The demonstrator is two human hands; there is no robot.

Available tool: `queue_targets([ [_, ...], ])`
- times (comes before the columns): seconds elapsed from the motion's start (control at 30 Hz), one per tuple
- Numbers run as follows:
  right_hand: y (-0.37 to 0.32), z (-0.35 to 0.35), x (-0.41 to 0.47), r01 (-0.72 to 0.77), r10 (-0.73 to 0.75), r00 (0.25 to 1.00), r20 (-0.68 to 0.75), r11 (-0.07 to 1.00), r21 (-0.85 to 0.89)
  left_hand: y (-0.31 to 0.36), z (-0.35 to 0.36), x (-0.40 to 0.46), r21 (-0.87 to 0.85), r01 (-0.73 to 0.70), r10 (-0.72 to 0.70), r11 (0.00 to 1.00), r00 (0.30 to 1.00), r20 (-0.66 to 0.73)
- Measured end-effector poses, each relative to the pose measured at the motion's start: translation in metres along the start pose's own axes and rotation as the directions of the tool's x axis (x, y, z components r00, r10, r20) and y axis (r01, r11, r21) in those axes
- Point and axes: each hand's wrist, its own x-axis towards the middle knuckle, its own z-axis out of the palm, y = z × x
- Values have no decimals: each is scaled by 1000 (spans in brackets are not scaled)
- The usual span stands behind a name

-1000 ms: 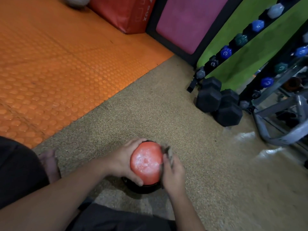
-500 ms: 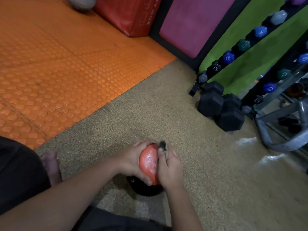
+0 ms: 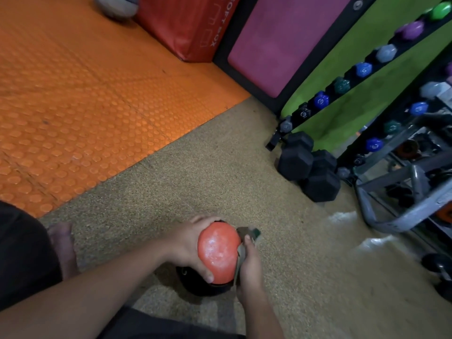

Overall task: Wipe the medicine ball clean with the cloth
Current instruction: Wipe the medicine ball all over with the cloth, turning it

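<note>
Left hand [image 3: 188, 245] reached in from lower left on long bare forearm, fingers and thumb curled round left side of medicine ball [image 3: 219, 252], thumb low, fingertips over top. Right hand [image 3: 249, 267] came up from below, just right of left hand, back toward camera, fingers gripped cloth [image 3: 241, 253] against ball's right side. Both wrists roughly straight.

single head cam, looks forward and steeply down, close over both hands, gym floor [image 3: 220, 172] beyond
</note>
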Motion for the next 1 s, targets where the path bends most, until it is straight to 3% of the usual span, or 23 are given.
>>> queue_targets([
  [0.17, 14, -1, -12, -70, 69, 997, -25, 997, -19, 3, -11, -12, -126, 53, -45, 991, 997, 67],
  [0.23, 22, -1, -15, 76, -92, 994, -55, 968, -238, 4, -17, -11, -142, 82, -68, 986, 993, 101],
  [0.27, 20, 1, -21, 189, -223, 974, -42, 902, -387, 3, -18, -12, -117, 82, -68, 990, 991, 117],
  [0.3, 17, 4, -26, 334, -374, 927, 35, 780, -529, 1, -17, -12, -82, 70, -58, 994, 990, 131],
  [0.37, 6, 13, -39, 559, -547, 780, 305, 390, -731, -5, -14, -17, -52, 45, -36, 998, 987, 158],
  [0.43, -3, 27, -55, 604, -480, 698, 532, -5, -797, -9, -16, -23, -126, 65, -39, 990, 980, 196],
  [0.47, -3, 32, -58, 627, -426, 667, 611, -122, -769, -15, -14, -22, -156, 50, -16, 986, 977, 211],
  [0.53, -4, 29, -60, 706, -336, 570, 750, -265, -656, -22, -9, -16, -196, -28, 72, 980, 973, 220],
  [0.63, -12, 6, -45, 796, -210, 434, 876, -366, -482, -6, -13, -14, -105, -45, 70, 993, 965, 252],
  [0.7, -18, -10, -35, 810, -190, 417, 889, -364, -459, 2, -8, -14, -44, -96, 104, 994, 960, 258],
  [0.73, -20, -15, -32, 796, -208, 452, 867, -344, -497, 6, -6, -14, -17, -81, 83, 997, 963, 256],
  [0.83, -17, -12, -34, 662, -358, 649, 672, -169, -730, 11, 4, -13, -17, 52, -49, 998, 986, 161],
  [0.87, -14, -8, -36, 597, -415, 718, 558, -44, -801, 11, 7, -12, -5, 91, -89, 996, 985, 151],
  [0.93, -9, 3, -34, 419, -451, 856, 254, 317, -851, 12, 10, -13, 65, 104, -112, 992, 984, 141],
  [1.0, -9, 10, -29, 194, -307, 952, -14, 636, -747, 17, 15, -17, 107, 58, -73, 993, 987, 146],
])
